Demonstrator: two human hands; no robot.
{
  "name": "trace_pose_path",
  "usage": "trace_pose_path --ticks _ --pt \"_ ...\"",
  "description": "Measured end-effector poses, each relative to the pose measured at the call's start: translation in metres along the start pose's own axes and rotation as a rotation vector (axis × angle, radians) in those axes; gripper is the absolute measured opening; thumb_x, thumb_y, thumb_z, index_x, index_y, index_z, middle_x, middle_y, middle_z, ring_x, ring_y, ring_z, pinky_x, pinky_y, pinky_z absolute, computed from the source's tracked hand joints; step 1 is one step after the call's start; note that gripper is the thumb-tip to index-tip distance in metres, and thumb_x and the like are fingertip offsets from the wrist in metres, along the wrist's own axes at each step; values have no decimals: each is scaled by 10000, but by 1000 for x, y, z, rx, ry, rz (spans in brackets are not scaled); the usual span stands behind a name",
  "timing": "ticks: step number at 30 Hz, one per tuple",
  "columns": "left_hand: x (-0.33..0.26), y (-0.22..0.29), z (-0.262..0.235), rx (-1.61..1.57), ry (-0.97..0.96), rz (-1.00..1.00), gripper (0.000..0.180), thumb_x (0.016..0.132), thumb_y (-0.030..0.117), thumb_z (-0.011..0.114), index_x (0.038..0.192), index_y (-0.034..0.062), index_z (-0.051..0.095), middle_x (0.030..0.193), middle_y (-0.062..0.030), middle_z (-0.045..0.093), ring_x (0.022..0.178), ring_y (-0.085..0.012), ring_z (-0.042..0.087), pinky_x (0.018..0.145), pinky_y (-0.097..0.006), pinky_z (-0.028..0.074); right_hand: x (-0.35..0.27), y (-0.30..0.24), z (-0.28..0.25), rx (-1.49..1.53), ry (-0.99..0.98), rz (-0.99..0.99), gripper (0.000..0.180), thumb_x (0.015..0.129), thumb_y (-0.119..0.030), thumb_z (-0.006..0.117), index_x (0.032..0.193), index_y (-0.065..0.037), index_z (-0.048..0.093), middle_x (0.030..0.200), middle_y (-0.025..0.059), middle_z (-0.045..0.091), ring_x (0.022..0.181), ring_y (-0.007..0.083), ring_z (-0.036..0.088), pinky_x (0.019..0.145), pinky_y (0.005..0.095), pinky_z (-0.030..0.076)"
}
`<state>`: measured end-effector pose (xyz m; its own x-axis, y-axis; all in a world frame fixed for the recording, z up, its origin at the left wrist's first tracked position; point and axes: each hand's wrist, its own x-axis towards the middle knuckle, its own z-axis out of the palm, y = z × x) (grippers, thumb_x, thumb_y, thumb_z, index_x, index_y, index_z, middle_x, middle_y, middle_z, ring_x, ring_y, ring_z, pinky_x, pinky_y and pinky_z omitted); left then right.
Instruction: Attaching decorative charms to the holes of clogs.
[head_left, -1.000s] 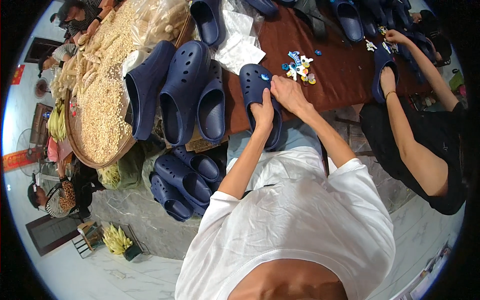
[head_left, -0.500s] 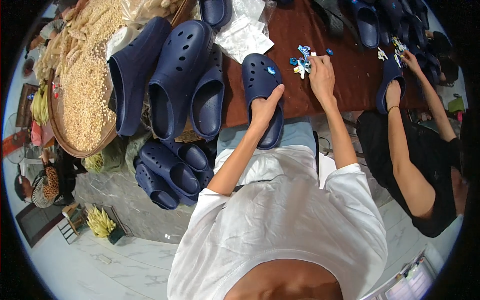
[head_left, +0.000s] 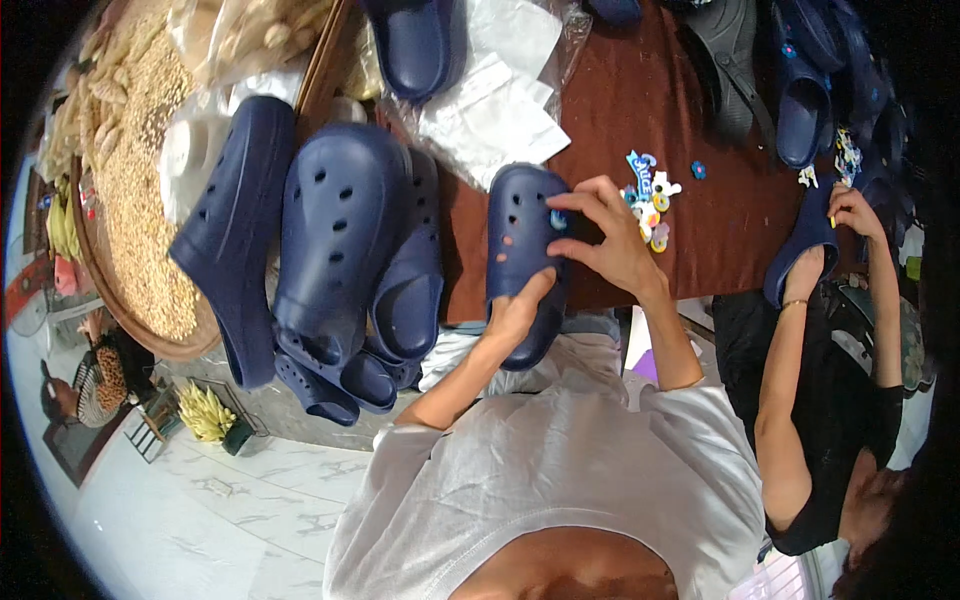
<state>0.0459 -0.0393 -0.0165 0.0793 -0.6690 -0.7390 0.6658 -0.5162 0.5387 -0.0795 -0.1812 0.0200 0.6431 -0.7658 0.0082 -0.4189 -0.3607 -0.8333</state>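
Observation:
In the head view, a navy clog with holes in its top is held over the table edge, toe pointing away. My left hand grips it with its fingers inside the opening and the thumb outside; skin shows through two holes. My right hand is at the clog's right side, thumb and forefinger apart. Between them a small blue-and-white shoe charm shows on the clog, partly hidden by the fingers. Just right of this hand lies a small pile of colourful charms, with a blue flower charm beyond.
More navy clogs stand at the left, near a round tray of grain. White plastic bags lie beyond my clog on the brown cloth. At the right, another person's hands work on a navy clog.
My right hand has left the charm pile and moved left to the clog's side, its fingers now around the blue charm. My left hand keeps hold of the clog. The view has shifted.

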Motion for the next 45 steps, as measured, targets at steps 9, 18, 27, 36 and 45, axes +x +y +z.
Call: trace_pose_path --ticks 9,18,27,36,45 --pt "-10 17 9 -196 -18 -195 406 866 2 612 1258 46 514 1115 -42 577 979 -144 584 845 -291 498 5 -3 -4 -39 -36 57 364 716 -196 826 991 -60 630 977 71 551 950 251 567 818 362 467" --pt "0 7 7 -325 -110 -9 315 882 33 575 1196 3 577 1055 -94 655 973 -214 645 849 -346 529 -5 -2 13 56 167 68 445 747 -239 824 1073 -27 609 1047 77 586 897 225 608 777 318 513" --pt "9 4 16 -316 -152 166 205 836 10 594 1039 -9 617 953 -54 645 842 -169 629 793 -320 520 -22 -1 46 -458 452 -266 260 840 -89 702 1081 0 662 965 119 637 895 289 616 762 374 498" --pt "12 4 12 -263 -108 199 162 808 25 624 963 -21 628 915 -69 649 810 -180 636 751 -309 521 -14 11 45 -536 476 -378 124 913 -107 614 956 -1 664 872 120 639 776 298 620 686 385 495" --pt "6 4 21 -227 -125 249 223 797 80 682 998 -7 640 953 -63 657 878 -167 623 818 -311 495 -34 30 30 -123 563 -16 185 974 -121 478 1014 -21 627 902 164 639 800 341 639 711 420 488"
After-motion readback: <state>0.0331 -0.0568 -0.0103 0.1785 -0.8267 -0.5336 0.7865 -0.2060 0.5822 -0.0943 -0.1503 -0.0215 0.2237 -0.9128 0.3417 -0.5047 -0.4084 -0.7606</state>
